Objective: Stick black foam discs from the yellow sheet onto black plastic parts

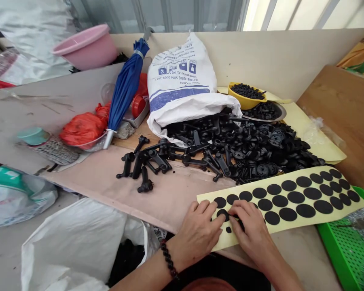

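A pale yellow backing sheet (314,217) with rows of black round stickers (305,210) lies slanted across the table's front edge. On its left end rests my left hand (198,228), fingers bent and pressed together against the sheet, the thumb beside one black disc. My right hand (253,234) is close beside it, thumb and fingertips pinched around a black round sticker (240,223) that the fingers partly cover. A small black dot (228,229) shows on the sheet between the hands. Just behind the sheet is a heap of black plastic parts (261,149).
A white woven sack (182,76) spills black crank-like parts (160,159) onto the table. Behind the heap are a yellow bowl (245,101) and a metal dish (280,115). A blue umbrella (125,85) leans left. A green basket (336,250) stands right; an open white bag (69,238) lies front left.
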A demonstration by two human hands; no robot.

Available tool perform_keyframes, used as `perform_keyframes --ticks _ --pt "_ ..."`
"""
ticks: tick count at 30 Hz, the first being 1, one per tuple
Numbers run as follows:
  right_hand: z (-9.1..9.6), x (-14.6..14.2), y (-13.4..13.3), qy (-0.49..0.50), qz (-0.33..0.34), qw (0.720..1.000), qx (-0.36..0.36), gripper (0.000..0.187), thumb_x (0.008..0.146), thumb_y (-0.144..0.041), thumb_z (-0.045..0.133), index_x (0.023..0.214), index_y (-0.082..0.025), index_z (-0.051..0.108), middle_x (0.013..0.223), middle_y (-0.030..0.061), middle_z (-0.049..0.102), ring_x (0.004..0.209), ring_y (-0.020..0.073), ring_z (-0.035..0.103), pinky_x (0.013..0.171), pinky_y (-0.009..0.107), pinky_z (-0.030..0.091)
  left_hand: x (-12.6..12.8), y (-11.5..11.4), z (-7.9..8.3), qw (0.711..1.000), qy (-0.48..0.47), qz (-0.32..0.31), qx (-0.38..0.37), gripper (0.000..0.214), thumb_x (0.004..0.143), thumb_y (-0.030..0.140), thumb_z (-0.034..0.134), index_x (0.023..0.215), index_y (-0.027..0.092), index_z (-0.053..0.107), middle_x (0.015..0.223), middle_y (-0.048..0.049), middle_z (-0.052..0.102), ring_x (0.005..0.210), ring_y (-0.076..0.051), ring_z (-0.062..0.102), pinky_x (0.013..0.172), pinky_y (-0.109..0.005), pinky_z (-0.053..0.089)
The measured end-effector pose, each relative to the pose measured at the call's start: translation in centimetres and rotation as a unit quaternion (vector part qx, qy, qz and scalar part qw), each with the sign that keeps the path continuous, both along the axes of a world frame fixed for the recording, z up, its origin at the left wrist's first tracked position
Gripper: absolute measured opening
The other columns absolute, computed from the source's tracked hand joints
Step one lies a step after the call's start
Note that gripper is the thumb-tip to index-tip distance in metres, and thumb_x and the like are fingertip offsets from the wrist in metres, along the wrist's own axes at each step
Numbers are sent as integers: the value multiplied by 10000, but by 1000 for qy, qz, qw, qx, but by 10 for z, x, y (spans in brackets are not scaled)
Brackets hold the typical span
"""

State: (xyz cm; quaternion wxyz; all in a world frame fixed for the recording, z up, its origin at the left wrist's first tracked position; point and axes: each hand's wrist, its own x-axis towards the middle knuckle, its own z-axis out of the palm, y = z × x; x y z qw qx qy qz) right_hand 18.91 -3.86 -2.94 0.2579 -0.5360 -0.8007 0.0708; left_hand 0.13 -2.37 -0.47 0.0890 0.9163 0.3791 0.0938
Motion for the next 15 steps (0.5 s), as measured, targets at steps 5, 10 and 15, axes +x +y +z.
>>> perform_keyframes --ticks 5,10,15 --pt "5 -6 2 -1 -26 999 21 120 855 -132 434 878 -168 546 927 103 571 838 241 525 733 380 428 -1 -2 -2 1000 -8 1 4 224 912 271 399 1097 215 513 1134 -78 513 1016 -254 447 812 -395 370" --pt "4 -11 5 -39 -38 998 11 125 818 -118 445 738 -189 511 834 74 572 746 226 514 658 363 399 -1 -2 -5 1000 -17 0 20 222 916 274 400 1098 215 513 1135 -77 514 1010 -248 451 805 -391 371" --pt "7 -16 3 21 -36 999 -32 137 786 -117 473 681 -203 458 741 25 559 717 199 521 669 349 391 0 -1 -6 1000 -13 -2 21 185 919 250 392 1027 198 532 1106 -77 525 976 -237 468 784 -390 384"
